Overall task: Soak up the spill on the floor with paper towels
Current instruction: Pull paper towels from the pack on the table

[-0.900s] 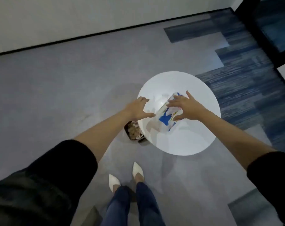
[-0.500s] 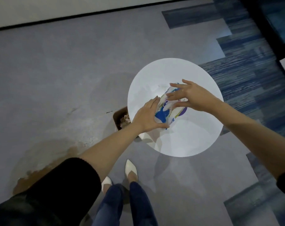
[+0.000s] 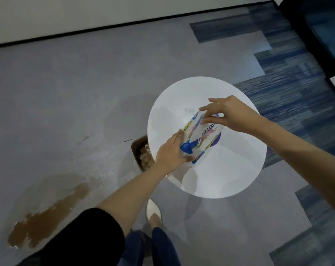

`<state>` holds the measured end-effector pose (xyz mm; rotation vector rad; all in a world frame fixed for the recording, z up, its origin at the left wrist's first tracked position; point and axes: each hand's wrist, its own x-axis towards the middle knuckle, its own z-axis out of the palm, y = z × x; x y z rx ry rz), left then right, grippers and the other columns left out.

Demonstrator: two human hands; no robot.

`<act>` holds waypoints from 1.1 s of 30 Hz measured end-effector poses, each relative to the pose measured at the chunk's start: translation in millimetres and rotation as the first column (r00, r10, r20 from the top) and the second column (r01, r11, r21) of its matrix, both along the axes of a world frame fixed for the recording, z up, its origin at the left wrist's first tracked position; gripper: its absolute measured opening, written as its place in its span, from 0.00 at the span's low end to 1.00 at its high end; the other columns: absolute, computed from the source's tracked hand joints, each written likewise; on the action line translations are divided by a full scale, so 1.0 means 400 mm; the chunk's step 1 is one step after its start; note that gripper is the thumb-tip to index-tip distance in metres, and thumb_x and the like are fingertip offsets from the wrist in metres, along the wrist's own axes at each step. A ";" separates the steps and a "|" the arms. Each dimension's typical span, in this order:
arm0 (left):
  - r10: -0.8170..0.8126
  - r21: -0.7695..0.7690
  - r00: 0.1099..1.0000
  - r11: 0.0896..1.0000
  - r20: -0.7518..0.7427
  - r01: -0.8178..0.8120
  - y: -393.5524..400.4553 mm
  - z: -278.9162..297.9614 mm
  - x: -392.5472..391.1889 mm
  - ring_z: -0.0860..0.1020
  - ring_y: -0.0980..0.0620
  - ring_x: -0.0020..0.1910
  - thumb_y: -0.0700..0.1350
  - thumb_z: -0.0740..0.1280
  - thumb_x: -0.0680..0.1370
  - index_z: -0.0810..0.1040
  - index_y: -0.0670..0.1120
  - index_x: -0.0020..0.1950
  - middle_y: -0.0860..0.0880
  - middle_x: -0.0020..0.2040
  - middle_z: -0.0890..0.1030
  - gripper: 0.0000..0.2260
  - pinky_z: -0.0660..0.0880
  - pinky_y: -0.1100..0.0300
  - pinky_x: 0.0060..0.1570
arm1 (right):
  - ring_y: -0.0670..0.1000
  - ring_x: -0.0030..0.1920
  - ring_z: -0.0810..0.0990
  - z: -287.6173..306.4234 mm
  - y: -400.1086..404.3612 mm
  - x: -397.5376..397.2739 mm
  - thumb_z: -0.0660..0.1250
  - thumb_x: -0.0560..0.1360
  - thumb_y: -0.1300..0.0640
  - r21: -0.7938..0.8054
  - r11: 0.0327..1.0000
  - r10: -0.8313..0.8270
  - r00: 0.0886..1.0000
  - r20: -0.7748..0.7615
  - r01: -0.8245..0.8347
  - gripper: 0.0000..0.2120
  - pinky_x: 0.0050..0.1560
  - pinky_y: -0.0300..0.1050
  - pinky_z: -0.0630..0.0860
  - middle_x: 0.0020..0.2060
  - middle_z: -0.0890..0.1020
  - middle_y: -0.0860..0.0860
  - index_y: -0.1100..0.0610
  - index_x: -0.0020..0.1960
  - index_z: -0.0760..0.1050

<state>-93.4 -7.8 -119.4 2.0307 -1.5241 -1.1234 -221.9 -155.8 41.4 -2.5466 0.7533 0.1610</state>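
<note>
A paper towel pack (image 3: 201, 138) in white plastic with blue and yellow print is held over a round white table (image 3: 230, 175). My left hand (image 3: 171, 153) grips its near, lower end. My right hand (image 3: 227, 113) pinches its far, upper end with fingertips. A brown spill (image 3: 45, 215) spreads over the grey floor at the lower left, well away from both hands.
A small brown bin (image 3: 141, 154) with crumpled paper inside stands on the floor, partly under the table's left edge. My feet in white shoes (image 3: 153, 210) stand just before the table. Blue carpet tiles (image 3: 289, 96) cover the right; a wall runs along the back.
My left hand came from beside the pack to grip its near end. The pack now sits tilted between both hands. The view shifted, bringing the brown spill fully into sight.
</note>
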 end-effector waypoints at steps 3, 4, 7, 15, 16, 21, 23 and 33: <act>0.013 0.002 1.000 1.000 0.003 -0.013 0.003 -0.015 0.001 0.67 0.51 0.71 0.65 0.71 0.69 0.53 0.49 0.78 0.52 0.77 0.61 0.46 0.69 0.54 0.67 | 0.57 0.53 0.81 0.023 0.001 0.003 0.66 0.76 0.51 -0.006 1.000 -0.030 0.996 0.089 0.031 0.12 0.60 0.42 0.74 0.49 0.85 0.54 0.59 0.50 0.82; 0.018 -0.002 1.000 1.000 0.001 -0.018 0.005 -0.017 0.001 0.67 0.51 0.71 0.65 0.70 0.69 0.53 0.49 0.78 0.53 0.76 0.61 0.45 0.69 0.54 0.67 | 0.53 0.48 0.80 0.034 -0.001 0.003 0.65 0.77 0.51 -0.024 0.998 -0.059 0.989 0.139 0.063 0.12 0.54 0.46 0.76 0.45 0.84 0.52 0.59 0.49 0.81; 0.021 -0.021 1.000 1.000 0.001 -0.021 0.009 -0.021 -0.005 0.66 0.51 0.71 0.64 0.70 0.70 0.53 0.49 0.79 0.53 0.77 0.60 0.45 0.67 0.55 0.68 | 0.49 0.42 0.76 0.072 -0.019 0.005 0.63 0.79 0.52 -0.049 0.973 -0.201 0.930 0.307 0.226 0.12 0.46 0.43 0.74 0.40 0.80 0.49 0.60 0.46 0.78; -0.011 -0.010 0.999 1.000 0.040 0.011 0.012 -0.012 -0.012 0.62 0.51 0.73 0.62 0.71 0.70 0.48 0.48 0.79 0.52 0.78 0.55 0.47 0.69 0.54 0.67 | 0.37 0.31 0.69 0.165 -0.121 0.009 0.59 0.82 0.49 -0.077 0.797 -0.418 0.639 0.646 0.599 0.10 0.33 0.29 0.65 0.33 0.71 0.41 0.46 0.41 0.67; -0.025 0.001 0.999 1.000 0.045 0.025 0.012 -0.010 -0.012 0.62 0.51 0.74 0.62 0.70 0.71 0.47 0.49 0.79 0.52 0.79 0.54 0.47 0.69 0.54 0.66 | 0.37 0.30 0.68 0.180 -0.125 0.015 0.59 0.82 0.48 -0.058 0.769 -0.406 0.557 0.725 0.636 0.10 0.32 0.31 0.63 0.32 0.70 0.40 0.46 0.41 0.66; -0.056 0.040 0.998 0.998 0.033 0.054 0.014 -0.006 -0.006 0.60 0.52 0.74 0.62 0.69 0.72 0.44 0.50 0.79 0.54 0.79 0.50 0.46 0.69 0.55 0.66 | 0.40 0.28 0.66 0.193 -0.103 0.041 0.59 0.83 0.55 -0.282 0.774 -0.066 0.515 0.854 0.567 0.07 0.32 0.32 0.60 0.30 0.70 0.40 0.50 0.45 0.70; -0.054 0.067 0.998 0.996 0.024 0.052 0.016 -0.007 -0.006 0.60 0.52 0.74 0.62 0.69 0.72 0.42 0.51 0.79 0.54 0.79 0.50 0.47 0.70 0.54 0.67 | 0.47 0.29 0.73 0.142 -0.081 0.049 0.59 0.83 0.56 -0.447 0.799 0.035 0.712 0.702 0.402 0.12 0.32 0.38 0.69 0.32 0.80 0.51 0.63 0.47 0.75; 0.038 -0.054 0.999 0.998 0.005 -0.038 0.033 -0.030 -0.012 0.73 0.50 0.58 0.63 0.71 0.68 0.66 0.47 0.67 0.51 0.61 0.71 0.35 0.75 0.56 0.55 | 0.54 0.29 0.71 -0.126 0.018 0.001 0.50 0.82 0.45 -0.062 0.998 -0.028 0.994 -0.109 0.022 0.14 0.33 0.49 0.69 0.29 0.73 0.52 0.56 0.49 0.64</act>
